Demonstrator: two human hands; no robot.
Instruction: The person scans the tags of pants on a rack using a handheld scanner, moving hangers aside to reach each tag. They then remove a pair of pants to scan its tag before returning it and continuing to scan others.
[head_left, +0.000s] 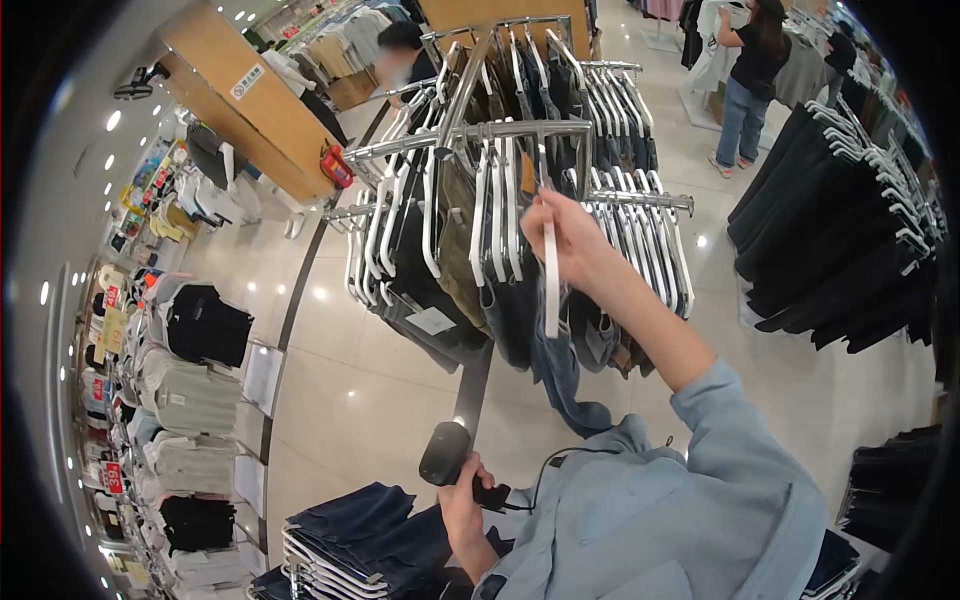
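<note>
My right hand (560, 232) is raised at the metal clothes rack (480, 130), its fingers closed on a white hanger (551, 285). Blue jeans (566, 385) hang below that hanger. White hangers with dark and olive trousers (458, 270) hang just left of the hand. Lower down, near my body, my left hand (466, 510) is wrapped round the handle of a black handheld device (446, 455) with a cable running toward my shirt. The device's wide head points up and away from me.
Folded-over dark jeans on hangers (360, 525) are at the bottom. Black trousers (800, 220) hang on a rack at the right. Shirts (190, 400) line the left wall. A wooden pillar (245, 95) and fire extinguisher (337, 165) stand upper left. One person (752, 80) stands upper right, another (405, 60) behind the rack.
</note>
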